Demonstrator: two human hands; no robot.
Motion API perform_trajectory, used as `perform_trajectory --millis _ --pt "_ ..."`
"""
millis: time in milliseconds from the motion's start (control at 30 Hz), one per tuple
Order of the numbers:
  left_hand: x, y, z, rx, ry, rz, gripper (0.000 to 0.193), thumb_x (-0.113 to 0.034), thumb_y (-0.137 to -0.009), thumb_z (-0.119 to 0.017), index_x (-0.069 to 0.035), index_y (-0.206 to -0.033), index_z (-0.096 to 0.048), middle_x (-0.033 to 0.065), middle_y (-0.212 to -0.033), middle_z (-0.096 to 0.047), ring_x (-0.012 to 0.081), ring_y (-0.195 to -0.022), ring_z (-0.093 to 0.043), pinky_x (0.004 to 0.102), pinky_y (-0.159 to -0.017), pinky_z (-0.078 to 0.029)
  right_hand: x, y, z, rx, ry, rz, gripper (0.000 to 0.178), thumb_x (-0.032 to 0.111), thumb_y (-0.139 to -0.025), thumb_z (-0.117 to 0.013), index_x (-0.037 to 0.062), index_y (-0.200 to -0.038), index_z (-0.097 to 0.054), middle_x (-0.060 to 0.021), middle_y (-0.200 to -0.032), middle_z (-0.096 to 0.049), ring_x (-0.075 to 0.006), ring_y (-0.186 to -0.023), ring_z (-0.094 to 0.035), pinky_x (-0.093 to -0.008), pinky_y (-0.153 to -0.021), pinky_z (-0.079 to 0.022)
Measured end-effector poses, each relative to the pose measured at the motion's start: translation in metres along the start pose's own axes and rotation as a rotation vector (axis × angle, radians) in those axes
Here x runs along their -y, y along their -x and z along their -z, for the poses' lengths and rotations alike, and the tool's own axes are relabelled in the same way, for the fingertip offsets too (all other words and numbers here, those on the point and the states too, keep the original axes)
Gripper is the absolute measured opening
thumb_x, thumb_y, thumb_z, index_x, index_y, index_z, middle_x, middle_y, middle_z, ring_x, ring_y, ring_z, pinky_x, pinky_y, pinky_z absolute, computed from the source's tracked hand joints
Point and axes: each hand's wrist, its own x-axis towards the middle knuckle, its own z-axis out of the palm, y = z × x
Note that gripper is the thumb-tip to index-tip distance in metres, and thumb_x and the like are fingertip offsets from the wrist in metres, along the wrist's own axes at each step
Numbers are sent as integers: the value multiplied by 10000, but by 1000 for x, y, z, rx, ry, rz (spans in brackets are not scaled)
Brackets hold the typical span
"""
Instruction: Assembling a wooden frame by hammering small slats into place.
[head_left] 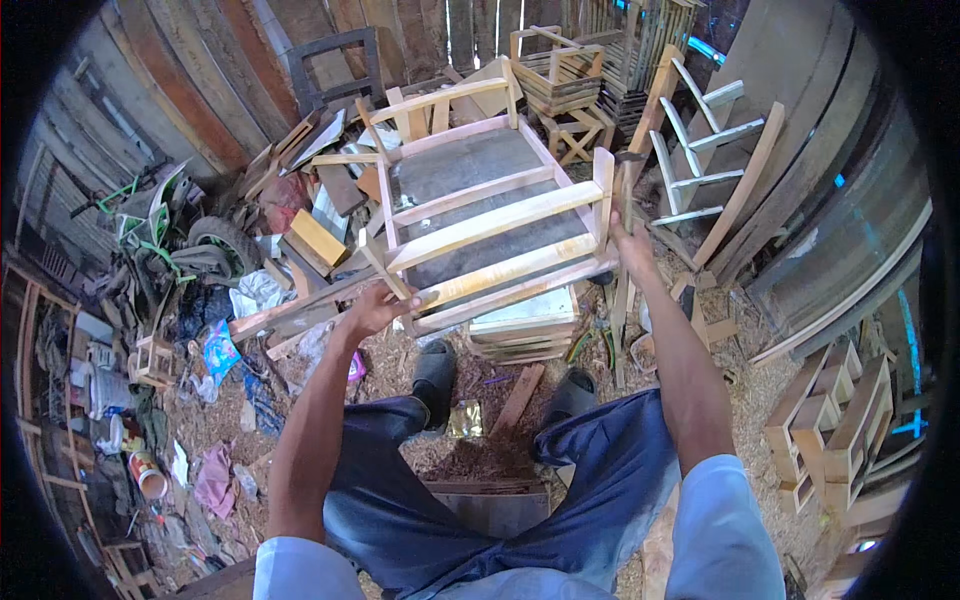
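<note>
A pale wooden frame (495, 220) with several crosswise slats and short corner posts lies in front of me, over a dark flat surface. My left hand (376, 308) is closed on its near left corner, thumb along the end of a slat. By the near right corner post, my right hand (632, 248) is closed round the wooden handle of a hammer (627, 180), whose dark head points up and away from me. The frame's near edge sits above a light-topped slatted wooden box (524, 322) between my feet.
Wood scraps and a yellowish block (318, 240) are heaped at the left, beside a small green-and-black motorbike (150, 225). A ladder-like wooden piece (710, 150) and boards lean at the right. Wooden crates (555, 80) stand behind. Shavings cover the floor.
</note>
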Motion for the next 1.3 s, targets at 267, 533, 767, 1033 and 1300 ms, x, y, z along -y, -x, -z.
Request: perform_trajectory --millis 267,533,767,1033,1300 --pt "21 1 7 -167 294 -5 512 -353 -865 -637 23 -1202 -550 99 -1145 -595 201 -1105 -500 336 -966 -368 14 14 10 422 -363 -511 729 557 -887 -498 -34 -1309 -426 -166 -1302 -482 -248 -1203 -439 -377 -1001 -340" --pt "38 -19 0 -229 403 150 563 -381 -857 -652 65 -1182 -539 113 -1100 -607 177 -1039 -526 308 -943 -383 25 21 -16 306 133 -321 548 447 -883 -578 -28 -1154 -564 -171 -1070 -623 -250 -1016 -563 -359 -897 -406" --pt "42 -33 -2 -448 385 268 484 -379 -804 -714 63 -991 -647 79 -874 -659 135 -818 -577 264 -747 -446 0 11 -38 30 108 -549 377 332 -800 -719 -7 -958 -667 -125 -861 -666 -230 -807 -595 -365 -760 -450" --pt "34 -47 -10 -678 303 405 456 -369 -671 -823 45 -777 -661 86 -692 -645 127 -621 -564 295 -595 -463 -32 3 -51 -112 -188 -658 324 213 -712 -807 10 -932 -685 -64 -851 -660 -178 -768 -584 -325 -703 -450" --pt "22 -56 -6 -609 223 475 470 -368 -622 -847 23 -776 -636 92 -731 -639 153 -650 -572 299 -613 -462 -37 -2 -34 -103 -55 -628 360 222 -742 -783 -13 -983 -655 -79 -902 -650 -175 -788 -586 -327 -722 -461"
